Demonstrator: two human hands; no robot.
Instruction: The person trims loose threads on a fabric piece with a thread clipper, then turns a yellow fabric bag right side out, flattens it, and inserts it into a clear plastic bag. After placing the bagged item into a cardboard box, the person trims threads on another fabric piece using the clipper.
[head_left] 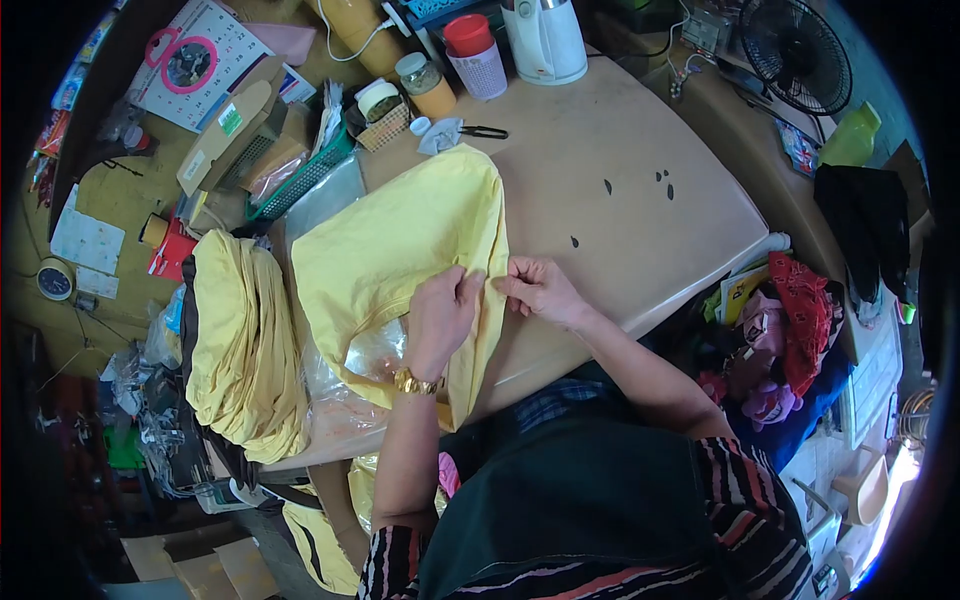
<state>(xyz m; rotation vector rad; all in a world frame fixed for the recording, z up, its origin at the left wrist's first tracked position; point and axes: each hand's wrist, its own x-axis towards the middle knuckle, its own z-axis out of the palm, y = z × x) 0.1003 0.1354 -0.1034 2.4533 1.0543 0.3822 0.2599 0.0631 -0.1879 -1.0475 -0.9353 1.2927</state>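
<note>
A yellow cloth piece (400,225) lies spread over the table, with an opening near its lower middle through which clear plastic shows. My left hand (445,318), with a gold watch at the wrist, pinches the folded strip along the cloth's right side. Just to its right, my right hand (537,288) pinches the outer edge of the same strip between thumb and fingers. The fold runs from the cloth's top corner down to the table's front edge. A thick stack of folded yellow cloth (245,350) sits left of the spread piece.
Behind the cloth are a green basket (305,172), jars (425,85), a red-lidded cup (475,60), a white kettle (545,40) and black tweezers (484,132). Small dark pieces (670,191) lie on the table (590,130). A fan (796,55) stands back right; a clothes pile (765,340) is at right.
</note>
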